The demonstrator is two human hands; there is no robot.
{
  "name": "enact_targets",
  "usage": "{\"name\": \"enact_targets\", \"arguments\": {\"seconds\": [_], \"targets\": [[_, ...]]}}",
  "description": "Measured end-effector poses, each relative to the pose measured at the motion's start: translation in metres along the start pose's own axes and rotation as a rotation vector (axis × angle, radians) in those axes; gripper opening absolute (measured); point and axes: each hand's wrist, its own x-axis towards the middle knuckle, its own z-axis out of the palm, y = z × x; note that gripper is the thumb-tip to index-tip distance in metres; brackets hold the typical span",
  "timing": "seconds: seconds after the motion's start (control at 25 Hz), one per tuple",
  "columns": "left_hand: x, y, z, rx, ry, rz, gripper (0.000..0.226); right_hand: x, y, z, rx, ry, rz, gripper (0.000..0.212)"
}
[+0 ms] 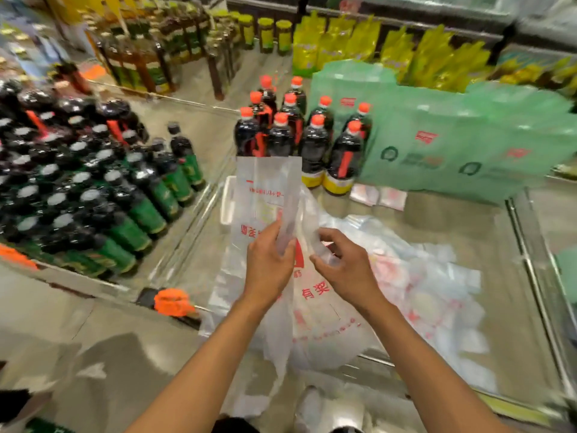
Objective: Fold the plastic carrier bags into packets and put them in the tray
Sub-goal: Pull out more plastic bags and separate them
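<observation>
Here the left hand (268, 260) has its thumb and fingers pressed together on a translucent white carrier bag (265, 195), pinching a narrow lengthwise fold near the middle of the bag. The right hand (340, 264) is just beside it, with the fingertips closed on another edge of the same bag, a little lower and to the right. The bag is held up in the air: its upper part stands flat above the hands and shows red printing, and its lower part hangs down below the left wrist toward the floor.

Under the hands there is a low metal display platform (468, 232). A loose heap of the same white bags (415, 295) lies on it, spreading from the near edge toward the right edge. A white tray (227, 198) shows behind the held bag, near the left edge of the platform; mostly it is hidden. Two small folded packets (379, 196) lie flat near the far edge, just in front of dark bottles with orange caps (315, 142). Large green bags (452, 145) lean at the far right corner. More dark bottles with green labels (93, 195) stand on a separate platform at the left.
</observation>
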Motion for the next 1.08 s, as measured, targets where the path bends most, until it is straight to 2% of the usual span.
{"name": "enact_targets", "arguments": {"seconds": [0.24, 0.44, 0.56, 0.8, 1.08], "targets": [[0.003, 0.031, 0.105, -0.047, -0.211, -0.074, 0.021, 0.001, 0.07, -0.087, -0.07, 0.008, 0.14, 0.043], [0.018, 0.025, 0.17, -0.059, -0.355, -0.069, 0.012, 0.014, 0.122, -0.131, -0.155, -0.032, 0.266, 0.046], [0.032, 0.013, 0.203, -0.068, -0.415, -0.058, 0.024, 0.023, 0.147, -0.147, -0.173, -0.043, 0.341, 0.046], [0.054, -0.006, 0.259, -0.074, -0.473, -0.096, 0.031, 0.04, 0.182, -0.163, -0.212, -0.059, 0.449, 0.043], [0.052, -0.01, 0.314, 0.003, -0.458, -0.209, 0.033, 0.055, 0.225, -0.18, -0.182, -0.12, 0.472, 0.038]]}}
